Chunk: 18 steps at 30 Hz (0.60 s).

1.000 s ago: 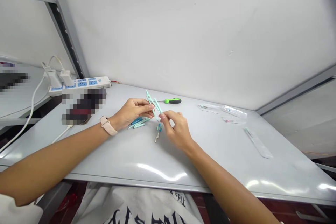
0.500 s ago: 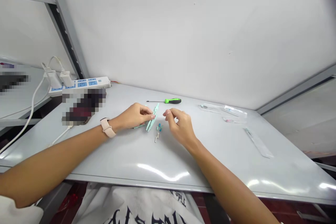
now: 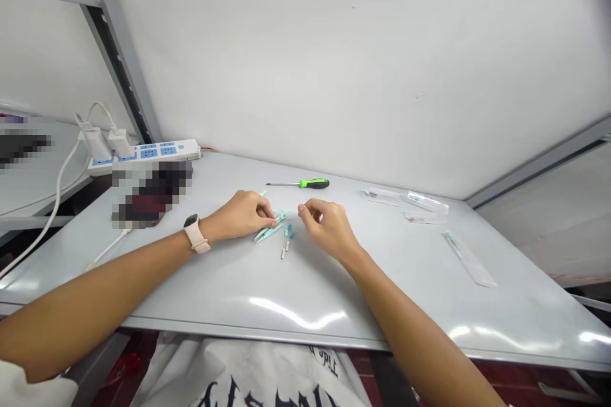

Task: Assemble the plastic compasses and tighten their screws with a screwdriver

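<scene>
Lowering the mint-green compass (image 3: 269, 233) to the table (image 3: 229, 280), the left hand (image 3: 242, 215) has its thumb and fingertips closed on the upper part of it, the other fingers curled under; the legs slant toward the wearer and to the left, their points near the tabletop. A second ago both hands were up at the compass, the right one gripping a slender mint rod against it; now the compass is down low and the right hand (image 3: 328, 226) is well clear, to the right. That suggests the two-handed stage on this piece is over for the moment, with only the left hand still on it. The right hand hovers half curled, thumb and forefinger almost meeting; whether something tiny is pinched there is too small to tell. Just beside the compass, between the hands, lie small blue, mint and white parts (image 3: 287, 245), looking much as they did; another mint piece (image 3: 263, 193) peeks out beyond the left knuckles; the green-and-black screwdriver (image 3: 314, 184) lies farther back, its shaft now in plain view; clear plastic sleeves (image 3: 470, 261) rest well apart on the right, unmoved through all this.
</scene>
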Each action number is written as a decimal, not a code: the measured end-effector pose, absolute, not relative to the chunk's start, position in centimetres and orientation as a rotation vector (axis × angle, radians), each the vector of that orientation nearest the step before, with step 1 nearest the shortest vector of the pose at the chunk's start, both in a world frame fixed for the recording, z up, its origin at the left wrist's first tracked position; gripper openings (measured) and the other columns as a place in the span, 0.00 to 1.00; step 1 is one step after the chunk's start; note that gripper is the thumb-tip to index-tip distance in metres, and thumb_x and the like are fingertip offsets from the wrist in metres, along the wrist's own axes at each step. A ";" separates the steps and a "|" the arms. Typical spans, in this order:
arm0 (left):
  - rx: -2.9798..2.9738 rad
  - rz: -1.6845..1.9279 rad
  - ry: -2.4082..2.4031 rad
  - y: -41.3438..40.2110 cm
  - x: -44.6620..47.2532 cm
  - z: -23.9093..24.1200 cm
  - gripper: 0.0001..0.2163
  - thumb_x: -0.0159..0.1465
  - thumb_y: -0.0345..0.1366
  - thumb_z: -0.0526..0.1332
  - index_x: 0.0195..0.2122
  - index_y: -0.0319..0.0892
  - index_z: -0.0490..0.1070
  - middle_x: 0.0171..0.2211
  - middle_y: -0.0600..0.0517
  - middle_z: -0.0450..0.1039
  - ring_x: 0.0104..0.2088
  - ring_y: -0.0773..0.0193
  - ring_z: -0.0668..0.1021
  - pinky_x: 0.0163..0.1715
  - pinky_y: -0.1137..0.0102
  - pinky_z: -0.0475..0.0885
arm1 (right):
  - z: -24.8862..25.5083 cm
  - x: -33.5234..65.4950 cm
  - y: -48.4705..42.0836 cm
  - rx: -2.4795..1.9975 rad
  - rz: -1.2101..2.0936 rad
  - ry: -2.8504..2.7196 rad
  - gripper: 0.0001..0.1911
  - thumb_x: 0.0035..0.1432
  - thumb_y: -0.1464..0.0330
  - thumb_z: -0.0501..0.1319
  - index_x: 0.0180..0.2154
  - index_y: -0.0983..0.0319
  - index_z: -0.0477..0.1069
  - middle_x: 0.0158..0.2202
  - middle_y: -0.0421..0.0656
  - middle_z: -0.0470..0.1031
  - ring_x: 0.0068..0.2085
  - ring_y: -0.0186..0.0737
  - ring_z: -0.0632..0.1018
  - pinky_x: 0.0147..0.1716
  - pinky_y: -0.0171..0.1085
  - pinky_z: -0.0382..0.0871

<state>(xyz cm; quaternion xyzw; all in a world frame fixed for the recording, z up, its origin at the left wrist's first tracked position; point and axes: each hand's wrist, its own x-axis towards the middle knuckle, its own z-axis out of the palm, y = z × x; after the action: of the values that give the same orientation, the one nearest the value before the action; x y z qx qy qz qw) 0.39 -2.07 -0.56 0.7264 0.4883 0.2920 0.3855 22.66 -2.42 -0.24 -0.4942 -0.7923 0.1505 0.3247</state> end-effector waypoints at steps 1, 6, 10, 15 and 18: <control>1.843 0.734 1.261 -2.1 0.4 -0.5 0.06 0.55 0.40 0.71 0.26 0.44 0.82 0.24 0.50 0.80 0.22 0.62 0.74 0.24 0.68 0.65 | -0.2 22.7 -2.4 -1.297 0.408 -2.088 0.19 0.65 0.63 0.55 0.21 0.58 0.63 0.19 0.37 0.67 0.23 0.35 0.64 0.30 0.39 0.61; 1.871 0.841 1.335 -1.8 0.0 -0.3 0.09 0.59 0.42 0.68 0.24 0.44 0.79 0.25 0.50 0.80 0.25 0.60 0.76 0.27 0.68 0.65 | 0.2 23.1 -2.4 -1.308 0.454 -2.163 0.14 0.64 0.65 0.57 0.25 0.58 0.66 0.23 0.37 0.73 0.25 0.36 0.69 0.33 0.39 0.62; 1.986 0.792 1.456 -1.2 -1.0 0.3 0.08 0.59 0.39 0.67 0.24 0.44 0.78 0.23 0.50 0.78 0.26 0.59 0.76 0.29 0.67 0.64 | 0.1 23.3 -2.4 -1.260 0.416 -2.259 0.11 0.64 0.68 0.57 0.27 0.59 0.68 0.27 0.37 0.76 0.26 0.35 0.69 0.41 0.41 0.63; 2.084 0.599 1.464 -1.2 -1.6 0.9 0.08 0.57 0.38 0.67 0.22 0.45 0.74 0.20 0.53 0.74 0.24 0.60 0.73 0.26 0.68 0.60 | -0.2 23.3 -2.5 -1.167 0.411 -2.374 0.08 0.64 0.70 0.56 0.32 0.60 0.71 0.29 0.38 0.78 0.27 0.35 0.71 0.42 0.42 0.62; 2.112 0.513 1.457 -1.4 -1.6 1.0 0.07 0.57 0.40 0.66 0.25 0.44 0.74 0.22 0.53 0.75 0.25 0.60 0.74 0.27 0.69 0.61 | -0.2 23.2 -2.6 -1.163 0.403 -2.401 0.07 0.65 0.71 0.56 0.34 0.60 0.71 0.29 0.38 0.78 0.27 0.35 0.71 0.42 0.42 0.62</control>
<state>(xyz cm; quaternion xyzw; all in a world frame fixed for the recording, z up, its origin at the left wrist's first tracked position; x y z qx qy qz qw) -1.61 -1.35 1.00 0.7794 0.5379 0.1894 0.2596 23.24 -2.58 -0.18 -0.4204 -0.8681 0.1456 0.2201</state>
